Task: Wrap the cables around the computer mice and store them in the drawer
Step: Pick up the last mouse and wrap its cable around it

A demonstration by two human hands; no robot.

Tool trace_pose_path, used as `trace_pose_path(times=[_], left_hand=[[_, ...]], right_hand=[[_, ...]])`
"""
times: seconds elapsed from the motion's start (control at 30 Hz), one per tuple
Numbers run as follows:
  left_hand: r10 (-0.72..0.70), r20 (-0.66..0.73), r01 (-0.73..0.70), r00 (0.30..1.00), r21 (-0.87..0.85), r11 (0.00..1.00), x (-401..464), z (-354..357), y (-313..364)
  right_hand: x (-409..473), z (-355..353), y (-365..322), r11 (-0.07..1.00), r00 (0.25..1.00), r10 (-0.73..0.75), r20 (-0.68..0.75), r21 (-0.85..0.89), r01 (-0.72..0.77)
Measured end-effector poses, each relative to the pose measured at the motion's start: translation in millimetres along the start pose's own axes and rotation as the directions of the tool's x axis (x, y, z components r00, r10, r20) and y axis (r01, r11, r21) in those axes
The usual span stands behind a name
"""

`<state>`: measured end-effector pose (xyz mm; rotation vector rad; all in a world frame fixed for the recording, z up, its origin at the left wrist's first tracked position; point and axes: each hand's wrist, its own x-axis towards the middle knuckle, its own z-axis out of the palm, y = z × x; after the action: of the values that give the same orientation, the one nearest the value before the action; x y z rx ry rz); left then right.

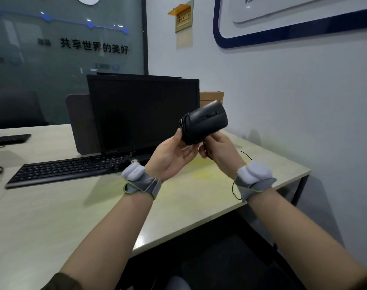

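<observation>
A black computer mouse (207, 120) is held up in the air above the desk, in front of the monitor's right edge. Its black cable (183, 127) is wound in several turns around the mouse's near end. My left hand (172, 152) grips the mouse from below and the left. My right hand (218, 148) pinches the loose end of the cable just under the mouse; a thin black strand (244, 153) trails past that wrist. No drawer is visible.
A dark monitor (143, 114) and black keyboard (67, 169) stand on the pale desk (53, 216). A second keyboard (9, 139) lies far left. A cardboard box (212, 98) sits behind the monitor. The wall is close on the right; the desk's front edge runs diagonally below my forearms.
</observation>
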<state>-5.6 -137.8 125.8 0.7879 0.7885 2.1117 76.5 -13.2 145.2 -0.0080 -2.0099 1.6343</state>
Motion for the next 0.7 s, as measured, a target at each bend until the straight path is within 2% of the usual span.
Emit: trace_pose_path(times=[0.07,0.13,0.17,0.2,0.27,0.33,0.37,0.43,0.47,0.53,0.6,0.63,0.7], left_hand=[[0.088,-0.117,-0.077,0.989,0.094,0.993,3.8,-2.0,-4.2],[0.187,-0.233,-0.154,0.954,0.154,0.976,6.2,-7.4,-6.4],[0.228,-0.281,-0.185,0.932,0.171,0.968,7.2,-10.9,-5.3],[0.262,-0.324,-0.204,0.909,0.202,0.958,8.2,-14.8,-3.2],[0.329,-0.398,-0.194,0.856,0.343,0.919,9.9,-23.0,1.4],[0.395,-0.421,-0.129,0.817,0.533,0.836,10.2,-28.8,2.7],[0.435,-0.402,-0.087,0.805,0.646,0.758,9.1,-30.4,2.1],[0.5,-0.3,-0.01,0.813,0.85,0.527,5.6,-32.6,-0.4],[0.498,-0.244,0.004,0.832,0.9,0.436,4.1,-33.6,-1.2],[0.432,-0.155,-0.004,0.888,0.939,0.345,0.5,-33.8,-0.2],[0.329,-0.08,-0.02,0.941,0.956,0.291,-4.1,-31.0,2.7],[0.27,-0.053,-0.032,0.961,0.953,0.302,-6.3,-29.3,4.6],[0.145,-0.021,-0.043,0.989,0.905,0.422,-9.9,-26.9,7.5]], right_hand=[[-0.2,5.1,3.1,0.966,0.998,0.048,-0.042,-0.254,-0.058],[-5.7,8.3,3.2,0.883,0.974,0.221,0.045,-0.434,-0.18],[-10.7,9.7,3.0,0.827,0.939,0.327,0.109,-0.514,-0.229],[-15.6,10.7,3.5,0.78,0.901,0.407,0.153,-0.571,-0.256],[-24.0,12.9,4.2,0.735,0.877,0.448,0.176,-0.63,-0.25],[-28.5,16.1,1.7,0.67,0.92,0.361,0.154,-0.729,-0.141],[-28.2,17.6,-0.8,0.589,0.948,0.283,0.146,-0.806,-0.052],[-25.5,19.5,-6.5,0.439,0.988,0.088,0.131,-0.895,0.079],[-23.3,18.5,-9.6,0.422,0.994,0.001,0.111,-0.901,0.1],[-18.3,11.9,-16.3,0.484,0.992,-0.112,0.061,-0.868,0.108],[-13.1,1.4,-21.1,0.59,0.988,-0.146,0.047,-0.798,0.125],[-10.8,-3.9,-22.7,0.627,0.986,-0.155,0.059,-0.765,0.144],[-6.6,-14.5,-26.5,0.693,0.982,-0.16,0.098,-0.698,0.183]])
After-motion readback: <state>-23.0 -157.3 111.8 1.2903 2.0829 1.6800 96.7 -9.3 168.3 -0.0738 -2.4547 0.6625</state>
